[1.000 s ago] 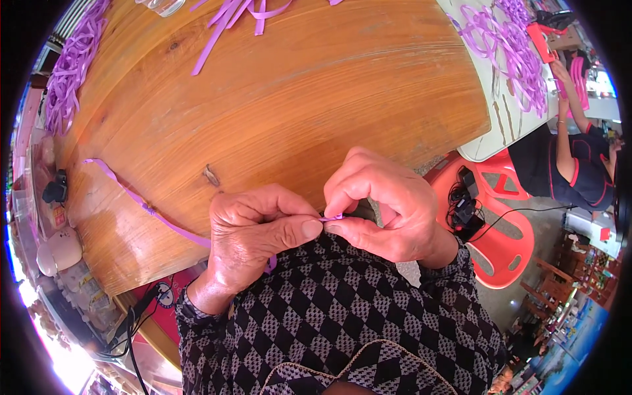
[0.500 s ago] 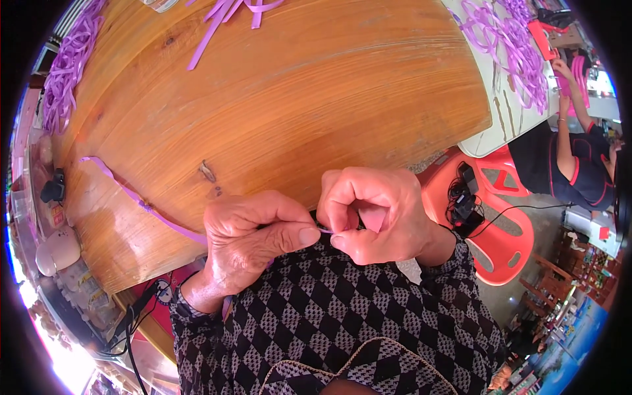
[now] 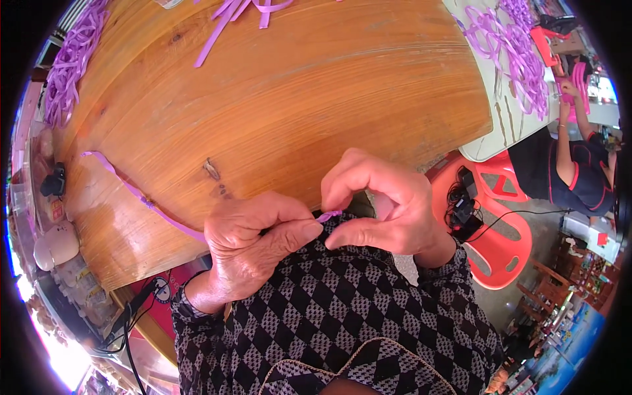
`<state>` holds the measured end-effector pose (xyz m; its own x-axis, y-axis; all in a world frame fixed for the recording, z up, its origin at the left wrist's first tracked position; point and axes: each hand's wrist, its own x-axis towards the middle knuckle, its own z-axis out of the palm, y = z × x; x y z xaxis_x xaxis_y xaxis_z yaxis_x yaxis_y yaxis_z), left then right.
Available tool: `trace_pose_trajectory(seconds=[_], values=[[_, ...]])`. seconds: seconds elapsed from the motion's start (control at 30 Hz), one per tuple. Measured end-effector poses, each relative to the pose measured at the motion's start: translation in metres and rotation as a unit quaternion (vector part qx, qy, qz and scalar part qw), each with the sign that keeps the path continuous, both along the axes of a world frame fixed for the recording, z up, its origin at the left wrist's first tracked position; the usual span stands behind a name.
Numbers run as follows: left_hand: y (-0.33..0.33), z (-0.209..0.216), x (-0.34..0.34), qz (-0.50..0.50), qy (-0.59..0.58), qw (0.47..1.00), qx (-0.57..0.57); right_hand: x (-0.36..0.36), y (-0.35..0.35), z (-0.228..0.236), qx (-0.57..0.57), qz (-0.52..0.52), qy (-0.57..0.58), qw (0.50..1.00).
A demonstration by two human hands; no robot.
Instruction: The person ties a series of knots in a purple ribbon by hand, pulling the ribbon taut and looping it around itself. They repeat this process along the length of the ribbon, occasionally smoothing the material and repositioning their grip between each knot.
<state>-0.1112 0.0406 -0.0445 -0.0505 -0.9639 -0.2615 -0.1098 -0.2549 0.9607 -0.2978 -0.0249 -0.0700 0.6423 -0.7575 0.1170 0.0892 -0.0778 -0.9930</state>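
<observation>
A purple ribbon heap (image 3: 76, 62) sits at the far left of a wooden table (image 3: 329, 118). Nearer, one purple ribbon (image 3: 131, 189) trails across the wood to the left hand (image 3: 253, 243); a bunch of strips (image 3: 234, 13) lies at the far edge. The left fingers clamp on a ribbon, its one twisted end (image 3: 331, 215) jutting right from the tips. Around that end, the right hand (image 3: 388, 207) curls, thumb and forefinger apart; contact cannot be told. Farther right, a second heap (image 3: 503, 59) covers part of one white table (image 3: 484, 141), near one dark-clad person (image 3: 579, 168).
</observation>
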Motion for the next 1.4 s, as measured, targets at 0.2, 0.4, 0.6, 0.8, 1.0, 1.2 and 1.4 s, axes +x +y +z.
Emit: trace_pose_trajectory(seconds=[0.2,0.4,0.6,0.8,1.0,1.2,1.4], values=[[0.003,0.003,0.000,-0.013,0.098,0.995,0.003,0.006,-0.002,0.013,0.054,0.105,-0.010,0.993],[0.004,-0.015,0.011,-0.118,0.051,0.981,-0.144,0.006,0.015,0.012,0.218,0.098,-0.081,0.968],[0.000,-0.002,0.040,-0.100,-0.084,0.976,-0.174,-0.033,-0.023,0.037,0.075,-0.096,-0.115,0.986],[0.010,0.007,0.109,0.037,-0.110,0.989,-0.089,-0.101,-0.095,0.010,0.050,-0.299,-0.010,0.953],[-0.004,0.005,0.099,0.112,-0.058,0.990,-0.067,-0.075,-0.110,-0.002,-0.396,-0.445,0.287,0.750],[-0.013,0.016,0.048,0.003,0.046,0.999,-0.006,0.053,-0.029,0.031,-0.329,-0.029,0.079,0.941],[-0.021,0.026,0.040,0.010,0.131,0.991,0.036,0.050,-0.025,0.012,-0.255,-0.016,0.000,0.967]])
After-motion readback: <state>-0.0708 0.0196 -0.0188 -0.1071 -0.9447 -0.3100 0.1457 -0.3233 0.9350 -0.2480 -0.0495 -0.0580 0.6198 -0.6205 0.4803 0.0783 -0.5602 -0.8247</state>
